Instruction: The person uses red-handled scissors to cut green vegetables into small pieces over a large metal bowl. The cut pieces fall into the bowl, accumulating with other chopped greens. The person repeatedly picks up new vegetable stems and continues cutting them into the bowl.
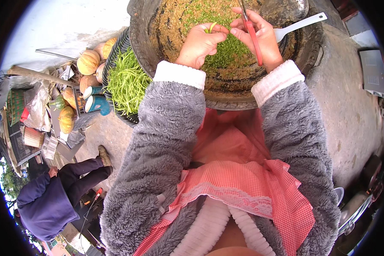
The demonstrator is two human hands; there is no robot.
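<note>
Both hands are over a large round basin holding a brown, grainy mash with chopped green pieces on top. My left hand grips a few green chili-like pods, whose yellow-green ends stick out between the fingers. Red-handled scissors hang along the palm side of my right hand, blades toward the top of the view. The fingertips of the two hands nearly meet, and what lies between them is too small to tell. A white plastic spatula or spoon rests in the basin, its handle over the rim.
Left of the basin, a dark woven basket holds long green pods or stems. Pumpkins, teal boots and a wooden pole lie beyond. A person in dark clothes is at lower left. Metal cookware stands at lower right.
</note>
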